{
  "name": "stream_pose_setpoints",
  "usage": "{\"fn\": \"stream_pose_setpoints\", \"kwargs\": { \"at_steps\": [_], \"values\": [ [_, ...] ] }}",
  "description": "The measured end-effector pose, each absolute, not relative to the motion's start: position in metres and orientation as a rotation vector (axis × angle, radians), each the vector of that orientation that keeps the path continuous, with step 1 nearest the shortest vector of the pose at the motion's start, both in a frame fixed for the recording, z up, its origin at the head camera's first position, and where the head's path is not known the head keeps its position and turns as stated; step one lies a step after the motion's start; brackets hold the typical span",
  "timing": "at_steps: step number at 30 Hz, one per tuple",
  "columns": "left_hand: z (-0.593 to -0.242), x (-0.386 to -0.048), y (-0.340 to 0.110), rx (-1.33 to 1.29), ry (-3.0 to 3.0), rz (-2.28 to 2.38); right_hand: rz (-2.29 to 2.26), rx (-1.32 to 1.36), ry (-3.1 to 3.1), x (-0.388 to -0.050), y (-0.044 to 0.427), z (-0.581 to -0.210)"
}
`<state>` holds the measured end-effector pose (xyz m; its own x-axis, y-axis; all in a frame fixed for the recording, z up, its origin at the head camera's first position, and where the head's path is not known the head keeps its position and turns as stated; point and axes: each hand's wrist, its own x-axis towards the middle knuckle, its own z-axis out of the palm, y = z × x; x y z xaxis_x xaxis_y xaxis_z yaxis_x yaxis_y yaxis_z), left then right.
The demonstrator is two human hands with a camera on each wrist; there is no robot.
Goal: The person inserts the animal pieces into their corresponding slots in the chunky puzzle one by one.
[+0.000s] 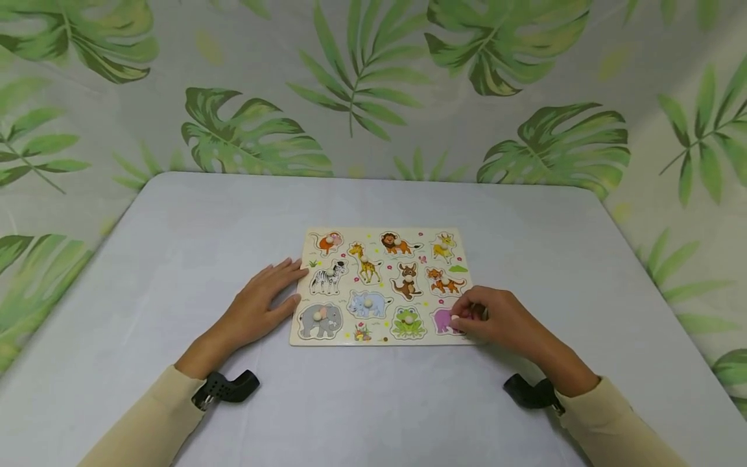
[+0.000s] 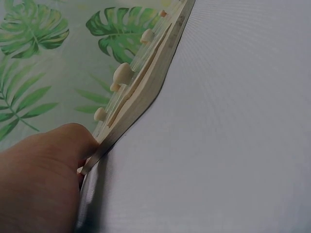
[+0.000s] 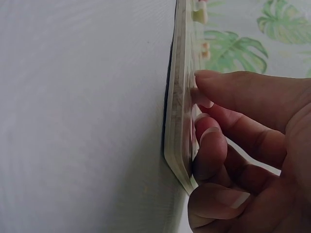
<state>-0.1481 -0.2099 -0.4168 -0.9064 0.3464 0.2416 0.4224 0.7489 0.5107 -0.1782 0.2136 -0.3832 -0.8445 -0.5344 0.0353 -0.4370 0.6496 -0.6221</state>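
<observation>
A wooden knobbed animal puzzle board (image 1: 356, 235) lies flat on the table. My left hand (image 1: 253, 308) rests at its left edge, fingers extended and touching the border; in the left wrist view the thumb (image 2: 73, 141) lies against the board's rim. At the near right corner, my right hand (image 1: 496, 318) pinches the knob of a purple animal piece (image 1: 441, 321) between thumb and index finger, the other fingers curled beneath. That piece sits at its place on the board, partly hidden by the fingers. Nearest to it are a frog piece (image 1: 408, 322) and a tiger piece (image 1: 445, 282).
Other knobbed pieces sit in the board, among them a grey elephant (image 1: 320, 321), a zebra (image 1: 329, 277), a giraffe (image 1: 364, 263) and a lion (image 1: 399, 244). A white cloth covers the table (image 1: 373, 408). Behind hangs a leaf-patterned curtain (image 1: 408, 149).
</observation>
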Motion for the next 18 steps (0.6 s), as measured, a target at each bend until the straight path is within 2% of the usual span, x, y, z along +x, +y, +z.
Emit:
{"fn": "stream_pose_setpoints", "kwargs": {
  "at_steps": [18],
  "values": [
    [-0.4190,-0.1484,-0.2105,-0.619,-2.806,-0.880,-0.962,-0.808,2.713,-0.1791,0.2135,-0.3785]
  ]
}}
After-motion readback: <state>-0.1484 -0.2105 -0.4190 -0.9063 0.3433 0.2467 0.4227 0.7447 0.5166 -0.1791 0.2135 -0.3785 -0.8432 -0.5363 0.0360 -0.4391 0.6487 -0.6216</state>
